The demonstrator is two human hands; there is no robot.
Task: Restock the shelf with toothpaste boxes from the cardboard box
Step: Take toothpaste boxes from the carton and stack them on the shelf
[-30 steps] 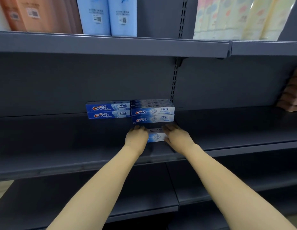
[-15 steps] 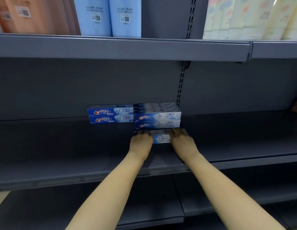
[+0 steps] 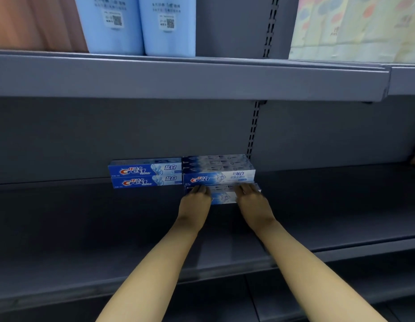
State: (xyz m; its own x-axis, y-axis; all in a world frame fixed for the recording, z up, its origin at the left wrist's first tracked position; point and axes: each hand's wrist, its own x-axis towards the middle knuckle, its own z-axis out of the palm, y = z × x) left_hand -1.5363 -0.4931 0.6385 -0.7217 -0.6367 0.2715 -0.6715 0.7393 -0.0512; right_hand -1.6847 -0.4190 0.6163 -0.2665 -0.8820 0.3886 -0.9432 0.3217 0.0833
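Two hands, left hand [image 3: 196, 202] and right hand [image 3: 253, 199], lie seemingly flat-fingered on the toothpaste box [image 3: 223, 196] (light, stiff carton, I judge); better grip its ends.

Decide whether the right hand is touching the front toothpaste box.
Touching. In the head view the right hand lies on the front toothpaste box, fingers over its top edge.

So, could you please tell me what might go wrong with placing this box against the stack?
The toothpaste box under the left hand and right hand juts a little past the edge of the right stack; pushed in like that, it could sit askew. A firm push might also nudge that stack, or the left stack beside it, out of line.
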